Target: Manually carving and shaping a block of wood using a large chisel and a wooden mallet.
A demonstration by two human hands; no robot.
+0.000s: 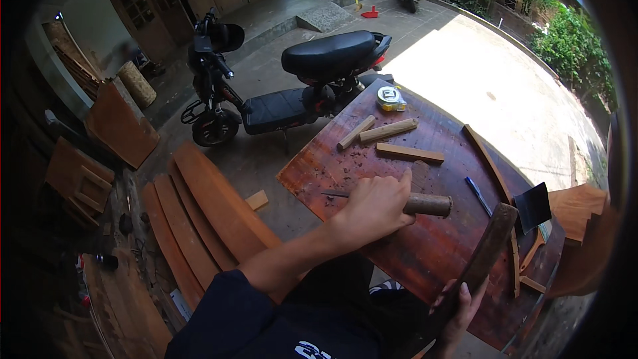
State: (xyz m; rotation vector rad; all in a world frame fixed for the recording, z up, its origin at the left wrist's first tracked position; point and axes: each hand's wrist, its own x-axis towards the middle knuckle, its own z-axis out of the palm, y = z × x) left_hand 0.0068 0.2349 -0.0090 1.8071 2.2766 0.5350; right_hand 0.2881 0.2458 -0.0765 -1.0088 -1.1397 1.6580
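My left hand [372, 209] is closed around a chisel [430, 205] with a round wooden handle; its thin metal blade [335, 193] lies flat on the red-brown wooden tabletop [425, 252], pointing left. Wood chips lie scattered near the blade. At the lower right, my right hand [460, 307] grips the lower end of a thick dark wooden club [490, 249], which stands tilted over the table's near edge. Both hands are apart from each other.
Farther back on the table lie a tape measure [391, 98], two round dowels [389, 130], a flat wooden strip [410, 153], a blue pen [477, 194] and a long curved strip [488, 159]. A black scooter [279, 86] is parked behind. Curved boards [199, 219] lie on the ground at left.
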